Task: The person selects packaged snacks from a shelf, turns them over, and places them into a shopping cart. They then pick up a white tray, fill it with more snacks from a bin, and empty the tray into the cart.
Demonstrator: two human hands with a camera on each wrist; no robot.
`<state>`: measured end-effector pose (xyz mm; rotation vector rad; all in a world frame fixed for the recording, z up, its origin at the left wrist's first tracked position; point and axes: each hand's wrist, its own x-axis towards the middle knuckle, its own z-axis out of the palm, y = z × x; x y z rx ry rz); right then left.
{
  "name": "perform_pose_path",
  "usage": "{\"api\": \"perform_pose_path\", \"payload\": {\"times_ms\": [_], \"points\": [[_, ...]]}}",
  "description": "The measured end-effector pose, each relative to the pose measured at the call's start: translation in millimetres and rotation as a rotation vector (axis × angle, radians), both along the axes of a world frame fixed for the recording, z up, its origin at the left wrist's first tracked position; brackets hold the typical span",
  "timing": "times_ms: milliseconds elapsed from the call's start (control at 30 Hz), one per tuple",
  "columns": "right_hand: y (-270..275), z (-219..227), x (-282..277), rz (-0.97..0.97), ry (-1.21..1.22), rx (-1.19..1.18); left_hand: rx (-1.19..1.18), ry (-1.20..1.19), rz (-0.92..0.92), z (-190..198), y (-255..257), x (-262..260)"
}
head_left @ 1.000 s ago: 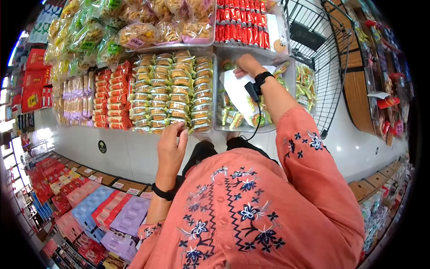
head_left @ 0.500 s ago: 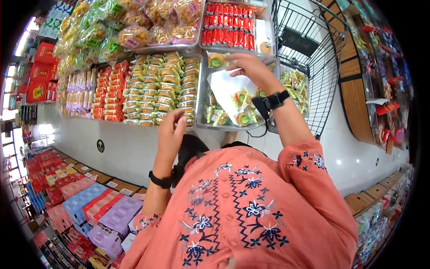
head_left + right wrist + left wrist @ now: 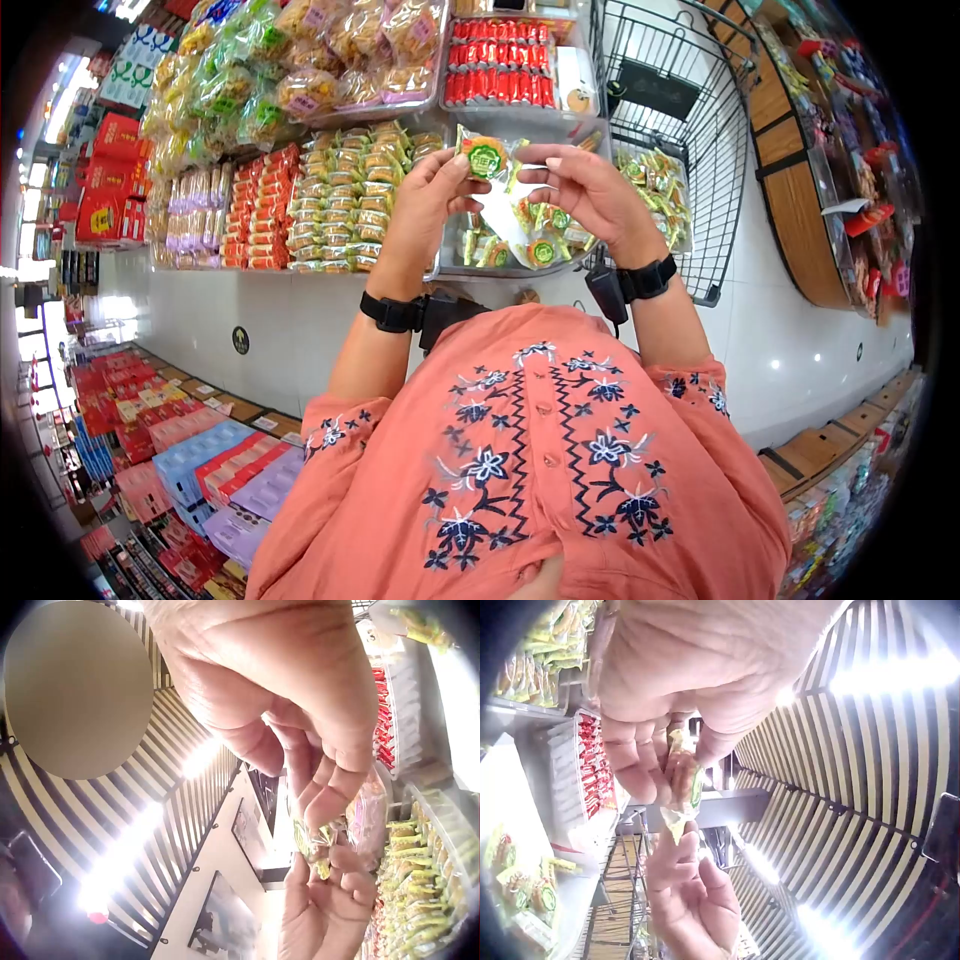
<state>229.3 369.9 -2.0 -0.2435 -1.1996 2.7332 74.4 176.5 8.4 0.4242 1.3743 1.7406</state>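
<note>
A round cake in a clear and yellow wrapper [image 3: 487, 158] with a green label is held up over a grey bin [image 3: 470, 262]. My left hand [image 3: 427, 205] pinches its left edge between thumb and fingers. At the other side of the wrapper is my right hand [image 3: 590, 195], its fingertips right at the edge and its thumb held apart from them. In the left wrist view, the right hand [image 3: 690, 900] reaches up to the wrapper's lower tip [image 3: 676, 825]. The right wrist view shows the left hand [image 3: 330, 911] gripping the packet from below.
Several loose wrapped cakes [image 3: 541, 252] lie in the bin around a white sheet [image 3: 497, 217]. Rows of similar cakes [image 3: 345, 205] fill the bin at left. Red packets [image 3: 500, 60] stand behind. A black wire cart [image 3: 715, 190] is at right, beside another bin of yellow-green packets [image 3: 655, 195].
My left hand has risen from the bin's front edge, moved right and taken hold of the wrapped cake. My right hand has drawn back toward me, and the cake now shows its label upright.
</note>
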Motion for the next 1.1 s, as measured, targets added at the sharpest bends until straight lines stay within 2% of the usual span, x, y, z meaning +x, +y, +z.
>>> {"api": "perform_pose_path", "payload": {"times_ms": [133, 400, 500, 633, 800, 933, 1033, 1100], "points": [[-3.2, 2.1, 12.2, -0.1, -0.042, -0.013, 0.028, -0.078, -0.053, -1.0, 7.8, 8.7], [-11.7, 10.2, 3.7, -0.188, -0.187, 0.209, 0.022, -0.036, -0.023, 9.1, 8.8, 11.7], [-18.6, 11.2, -11.5, -0.151, -0.242, 0.288, 0.031, -0.043, 0.001, 10.1, 0.6, 7.9], [-21.8, -0.1, -32.2, -0.033, -0.204, 0.312, 0.049, -0.099, 0.033, 3.9, -15.2, 0.6], [-26.1, -1.4, -48.8, 0.008, -0.184, 0.343, 0.017, -0.128, 0.063, 4.4, -26.4, -9.3], [-31.8, 9.7, -51.7, 0.013, -0.165, 0.498, -0.015, 0.139, 0.132, 6.9, -31.1, -10.3], [-48.4, 2.0, -61.3, -0.166, 0.03, 0.622, -0.022, 0.27, 0.157, -5.5, -36.4, -17.5], [-48.7, -2.1, -63.1, -0.192, 0.056, 0.771, -0.025, 0.343, 0.15, -14.5, -37.8, -22.4]]}}
